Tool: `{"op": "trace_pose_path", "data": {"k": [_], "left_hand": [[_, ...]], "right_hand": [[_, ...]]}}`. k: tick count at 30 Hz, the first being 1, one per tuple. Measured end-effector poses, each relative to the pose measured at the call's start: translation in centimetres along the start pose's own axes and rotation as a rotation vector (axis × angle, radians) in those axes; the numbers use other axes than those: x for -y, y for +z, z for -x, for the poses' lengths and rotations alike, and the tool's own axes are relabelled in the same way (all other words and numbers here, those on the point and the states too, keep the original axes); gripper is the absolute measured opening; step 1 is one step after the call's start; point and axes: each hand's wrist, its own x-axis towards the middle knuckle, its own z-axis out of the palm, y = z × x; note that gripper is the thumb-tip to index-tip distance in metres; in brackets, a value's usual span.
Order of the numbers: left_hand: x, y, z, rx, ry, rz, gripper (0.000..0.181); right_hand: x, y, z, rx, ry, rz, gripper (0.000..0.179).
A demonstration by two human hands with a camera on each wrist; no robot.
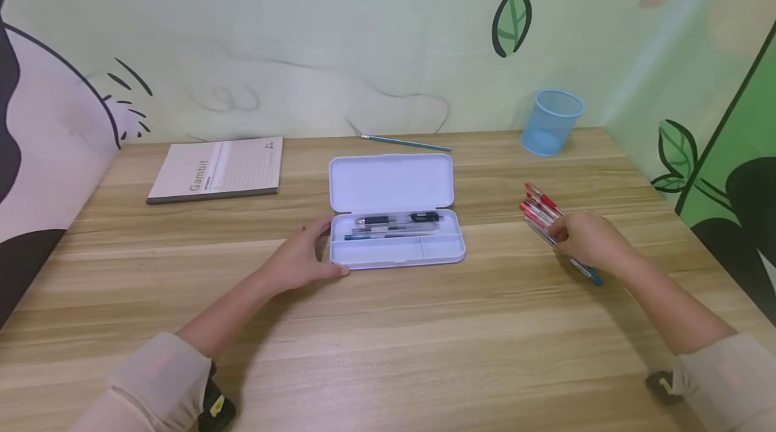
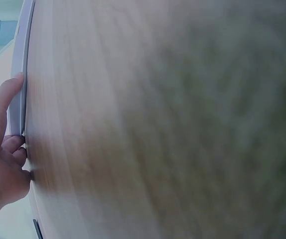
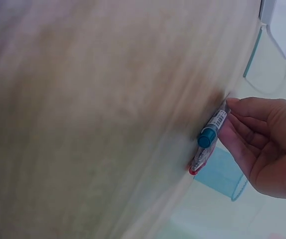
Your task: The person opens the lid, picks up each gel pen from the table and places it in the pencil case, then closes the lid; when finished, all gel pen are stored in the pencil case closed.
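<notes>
A white pencil case [image 1: 397, 260] lies with its lid [image 1: 391, 182] folded back, and several pens [image 1: 394, 226] rest in its long back compartment. My left hand [image 1: 301, 257] grips the case's left end, thumb along the front edge and fingers round the corner; in the left wrist view the thumb [image 2: 8, 92] presses on the case's side [image 2: 17, 107]. To the right, my right hand [image 1: 591, 240] pinches a clear pen with a blue end [image 1: 587, 271], seen in the right wrist view by its label [image 3: 216, 119]. Beside it lie several red pens [image 1: 536, 206], partly hidden by the fingers.
A blue mesh-like cup [image 1: 548, 125] stands at the back right. A thin teal brush [image 1: 406, 143] lies by the wall behind the case. At the back left is a notebook [image 1: 218, 169] marked Gambit. The painted wall [image 1: 364, 48] bounds the table's back.
</notes>
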Motion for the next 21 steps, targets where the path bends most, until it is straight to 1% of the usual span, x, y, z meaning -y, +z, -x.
{"op": "trace_pose_path", "data": {"k": [5,11,16,21], "left_hand": [[0.07,-0.02,0.02,-0.006,-0.001,0.007,0.092],[-0.16,-0.13,0.11,0.003,-0.006,0.014,0.093],[-0.23,-0.11,0.03,0.004,-0.012,-0.001,0.093],[-0.06,0.05,0.02,0.002,-0.013,0.004,0.093]], "right_hand": [[0.14,-0.01,-0.04,-0.017,-0.022,0.016,0.023],[0.2,0.17,0.15,-0.033,-0.022,0.036,0.023],[0.32,0.21,0.12,-0.066,-0.034,0.055,0.024],[0.63,0.19,-0.03,-0.101,-0.057,0.044,0.026]]}}
